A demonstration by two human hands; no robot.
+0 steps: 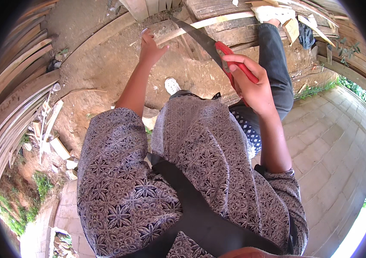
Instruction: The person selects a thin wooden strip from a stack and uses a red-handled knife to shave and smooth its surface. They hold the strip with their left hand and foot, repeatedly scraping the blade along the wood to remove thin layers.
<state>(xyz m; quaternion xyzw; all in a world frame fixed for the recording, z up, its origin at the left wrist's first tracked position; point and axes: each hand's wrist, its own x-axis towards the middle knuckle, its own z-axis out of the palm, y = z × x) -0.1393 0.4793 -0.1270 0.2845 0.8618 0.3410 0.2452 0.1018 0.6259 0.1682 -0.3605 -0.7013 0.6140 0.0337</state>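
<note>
Head view shows the right hand (252, 86) closed around the red handle of a hand saw (209, 45), its dark blade slanting up onto the stacked wooden planks (226, 26). Left hand (150, 49) hangs open, empty, above bare dirt (105, 69) near the planks' edge.

A saw (200, 38) with a dull, dark metal blade and a glossy red plastic handle sits in the right hand (254, 84), over rough, weathered grey wood planks (230, 26). The ground (105, 64) is dry, crumbly earth; the shirt (183, 172) is matt patterned cloth.
</note>
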